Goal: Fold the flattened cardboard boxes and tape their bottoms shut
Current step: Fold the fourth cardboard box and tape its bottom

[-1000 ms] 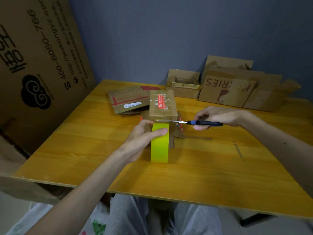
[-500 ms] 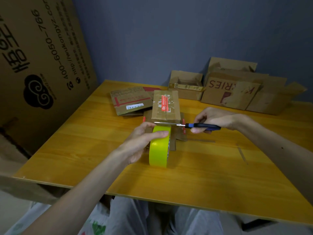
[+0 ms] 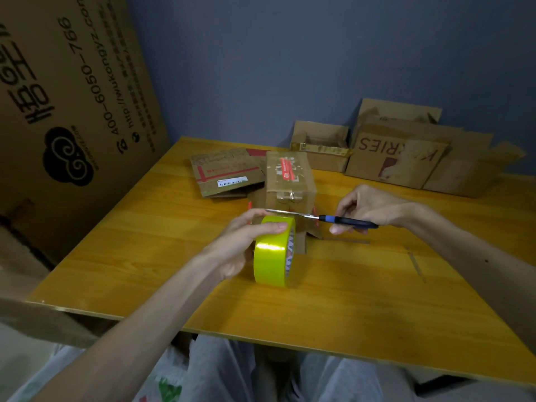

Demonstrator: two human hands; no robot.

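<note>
Box: the small cardboard box [image 3: 290, 181] stands on the worktop [image 3: 145, 242] at centre frame, a red label strip on its upper face and flaps splayed at its base.
Tape roll: the yellow tape roll [image 3: 271, 253] stands on edge just in front of the box, below centre.
Left hand: the left hand [image 3: 243, 242] grips the roll; its fingers [image 3: 252, 214] are curled round the far side and the thumb lies over the top.
Scissors: the scissors [image 3: 319, 217] have a blue-and-black handle. The blades are level, just above the roll, with tips pointing to frame left.
Right hand: the right hand [image 3: 368, 207] is right of centre, fingers closed round the scissors handle.
Flattened box: the flattened box [image 3: 226, 172] lies up and left of the box, barcode label up.
Open boxes: the open boxes [image 3: 400, 158] are lined along the wall at upper right.
Large carton: the large carton [image 3: 58, 111] is printed and fills the frame's left edge.
</note>
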